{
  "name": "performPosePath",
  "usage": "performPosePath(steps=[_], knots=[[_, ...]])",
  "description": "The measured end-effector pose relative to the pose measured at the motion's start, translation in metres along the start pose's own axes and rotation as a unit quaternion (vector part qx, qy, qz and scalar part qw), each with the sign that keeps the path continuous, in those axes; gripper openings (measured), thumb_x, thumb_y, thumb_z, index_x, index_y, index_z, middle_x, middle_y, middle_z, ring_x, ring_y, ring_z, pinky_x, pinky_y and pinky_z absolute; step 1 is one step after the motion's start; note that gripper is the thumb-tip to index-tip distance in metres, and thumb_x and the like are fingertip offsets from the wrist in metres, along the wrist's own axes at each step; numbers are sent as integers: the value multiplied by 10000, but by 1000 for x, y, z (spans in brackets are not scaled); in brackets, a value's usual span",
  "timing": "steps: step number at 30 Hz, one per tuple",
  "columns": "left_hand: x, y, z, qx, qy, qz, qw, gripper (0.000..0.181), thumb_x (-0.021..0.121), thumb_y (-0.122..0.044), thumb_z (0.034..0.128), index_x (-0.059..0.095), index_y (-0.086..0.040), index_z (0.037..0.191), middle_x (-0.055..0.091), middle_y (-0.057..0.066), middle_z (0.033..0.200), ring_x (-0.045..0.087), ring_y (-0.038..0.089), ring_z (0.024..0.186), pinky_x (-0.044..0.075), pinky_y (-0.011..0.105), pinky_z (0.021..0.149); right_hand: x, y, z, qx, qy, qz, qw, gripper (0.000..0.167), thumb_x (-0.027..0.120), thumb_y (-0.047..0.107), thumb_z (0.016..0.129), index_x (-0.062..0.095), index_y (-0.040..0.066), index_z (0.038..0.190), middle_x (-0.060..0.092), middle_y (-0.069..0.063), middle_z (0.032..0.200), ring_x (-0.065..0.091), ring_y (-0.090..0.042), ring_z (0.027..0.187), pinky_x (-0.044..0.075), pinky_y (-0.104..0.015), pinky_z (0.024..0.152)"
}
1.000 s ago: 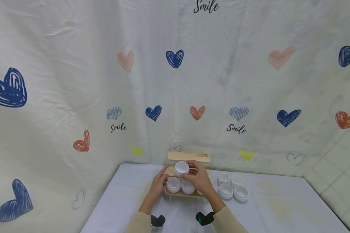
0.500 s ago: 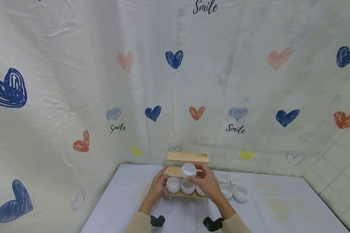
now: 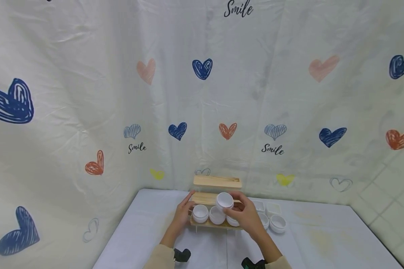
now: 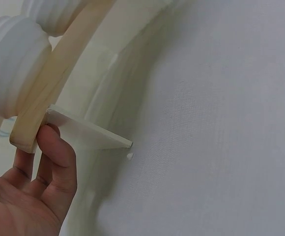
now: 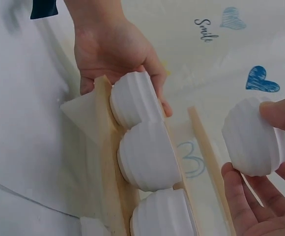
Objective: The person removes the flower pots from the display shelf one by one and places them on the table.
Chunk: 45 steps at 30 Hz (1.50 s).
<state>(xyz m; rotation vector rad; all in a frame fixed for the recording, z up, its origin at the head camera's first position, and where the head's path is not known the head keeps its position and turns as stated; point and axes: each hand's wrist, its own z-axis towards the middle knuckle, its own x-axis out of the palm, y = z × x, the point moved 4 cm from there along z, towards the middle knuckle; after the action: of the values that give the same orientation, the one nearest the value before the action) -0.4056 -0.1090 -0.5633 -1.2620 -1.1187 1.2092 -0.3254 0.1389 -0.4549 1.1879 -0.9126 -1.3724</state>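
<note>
In the head view my right hand pinches a small white round bowl between thumb and fingers. The bowl is held upright above the right end of a tiered wooden shelf stand. In the right wrist view that bowl shows ribbed sides and is apart from the tiers. On the lowest tier sits a row of similar bowls, the rightmost partly behind my hand. My left hand grips the left end of the stand. Its fingers curl at the end of a wooden board, beside a white leg.
To the right of the stand are two more round bowls and two square white dishes, partly covered by my right hand. A top wooden tier rises at the back, near the heart-patterned cloth. White cloth covers the table.
My right hand has carried the bowl rightward and slightly down, from above the stand's middle tier to near its right end. The left hand has kept its hold.
</note>
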Motion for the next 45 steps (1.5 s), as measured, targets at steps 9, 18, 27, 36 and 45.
performPosePath(steps=[9,18,27,36,45], knots=[[1,-3,-2,70,-46,95,9999,537,498,-330,1027,438,-304,1560,637,45,975,528,191,838,425,330,746,-16,-5,-10,33,-151,-27,9999,602,852,79,802,588,79,1343,632,-150,1303,685,-121,1059,553,-198,847],[2,-1,0,85,-28,183,9998,525,496,-332,1025,452,-330,1548,651,61,995,548,203,867,433,334,774,-31,-12,-21,71,-295,-20,9995,604,867,71,773,606,70,1318,647,-162,1279,698,-84,1009,564,-213,832],[0,-3,-1,8,-41,245,9997,510,485,-347,1028,457,-371,1536,641,66,1019,540,211,875,430,334,771,-47,-20,-34,126,-512,-165,9985,590,873,95,774,608,67,1300,620,-142,1280,681,-85,999,570,-221,840],[1,1,1,42,-68,183,9998,526,505,-352,1018,458,-345,1542,647,72,1055,543,211,892,426,333,774,-60,-29,-44,122,-616,-279,9976,597,875,99,773,601,67,1303,626,-81,1250,690,-77,990,570,-221,837],[2,1,0,-45,-112,140,9998,518,513,-359,1012,471,-375,1528,643,70,1080,540,212,897,427,333,775,-69,-38,-52,251,-747,-406,9961,602,864,87,786,584,45,1318,620,-94,1242,674,-70,970,566,-218,814]])
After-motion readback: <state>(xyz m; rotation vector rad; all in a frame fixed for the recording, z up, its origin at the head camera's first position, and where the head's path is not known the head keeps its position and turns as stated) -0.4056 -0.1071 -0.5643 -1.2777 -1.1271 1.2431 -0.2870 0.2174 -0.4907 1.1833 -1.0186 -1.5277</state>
